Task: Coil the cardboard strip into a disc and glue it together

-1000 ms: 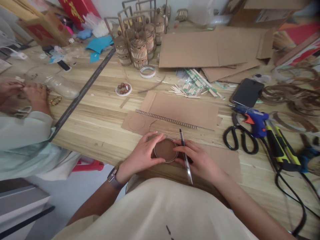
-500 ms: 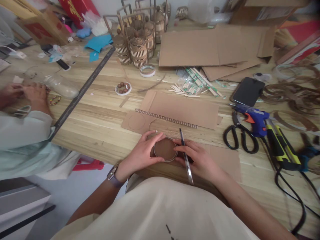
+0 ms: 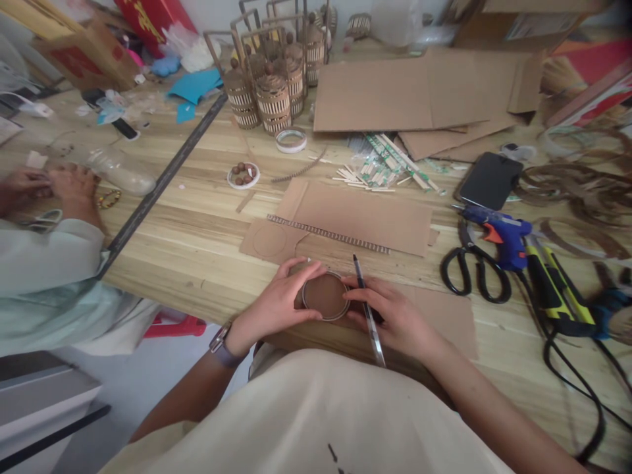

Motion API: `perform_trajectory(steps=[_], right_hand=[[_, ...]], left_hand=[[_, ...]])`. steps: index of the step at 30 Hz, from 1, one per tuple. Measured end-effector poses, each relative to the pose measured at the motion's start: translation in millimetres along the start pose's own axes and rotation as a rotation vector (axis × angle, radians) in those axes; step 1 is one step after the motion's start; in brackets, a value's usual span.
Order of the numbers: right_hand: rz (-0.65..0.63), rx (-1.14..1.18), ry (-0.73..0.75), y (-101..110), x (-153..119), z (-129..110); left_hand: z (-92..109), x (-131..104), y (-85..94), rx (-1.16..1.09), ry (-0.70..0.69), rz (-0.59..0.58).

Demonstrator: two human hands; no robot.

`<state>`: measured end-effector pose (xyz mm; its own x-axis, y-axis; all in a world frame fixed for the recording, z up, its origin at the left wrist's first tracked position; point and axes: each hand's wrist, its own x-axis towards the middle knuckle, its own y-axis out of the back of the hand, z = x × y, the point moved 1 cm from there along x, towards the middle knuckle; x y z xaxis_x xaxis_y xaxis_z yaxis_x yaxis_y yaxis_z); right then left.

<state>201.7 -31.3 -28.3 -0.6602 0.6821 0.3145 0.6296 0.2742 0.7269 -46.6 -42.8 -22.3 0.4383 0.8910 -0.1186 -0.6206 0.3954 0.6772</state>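
Observation:
At the front edge of the bench, a thin round ring (image 3: 305, 304) encircles brown cardboard (image 3: 326, 296); whether the two are joined I cannot tell. My left hand (image 3: 279, 296) grips the ring's left side between thumb and fingers. With its fingertips on the ring's right side, my right hand (image 3: 390, 306) also holds a pen (image 3: 369, 319) slanting between its fingers, tip pointing away from me. Just beyond lie a ridged strip (image 3: 328, 234) on a cardboard sheet (image 3: 360, 210) and a smaller cardboard piece (image 3: 269, 240) with a circle drawn on it.
Scissors (image 3: 461, 270), a blue glue gun (image 3: 508, 230) with its cord and a yellow-black tool (image 3: 555, 289) lie to the right. Small lidded cages (image 3: 274, 99) stand at the back near a dish of brown beads (image 3: 243, 174). A co-worker's hands (image 3: 69, 181) are at left.
The ring and cardboard shift very slightly left in my hands, and the pen tilts a little. Otherwise the scene looks the same.

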Motion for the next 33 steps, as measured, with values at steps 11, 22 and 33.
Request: perform_trajectory(steps=[11, 22, 33], right_hand=[[-0.014, -0.021, 0.012, 0, 0, 0], [-0.006, 0.000, -0.017, -1, 0, -1], [0.061, 0.209, -0.167, 30, 8, -14]], left_hand=[[-4, 0, -0.9, 0.012, -0.023, -0.008], [1, 0, -0.4, 0.011, -0.009, 0.006], [-1, 0, -3.4, 0.012, -0.023, 0.033]])
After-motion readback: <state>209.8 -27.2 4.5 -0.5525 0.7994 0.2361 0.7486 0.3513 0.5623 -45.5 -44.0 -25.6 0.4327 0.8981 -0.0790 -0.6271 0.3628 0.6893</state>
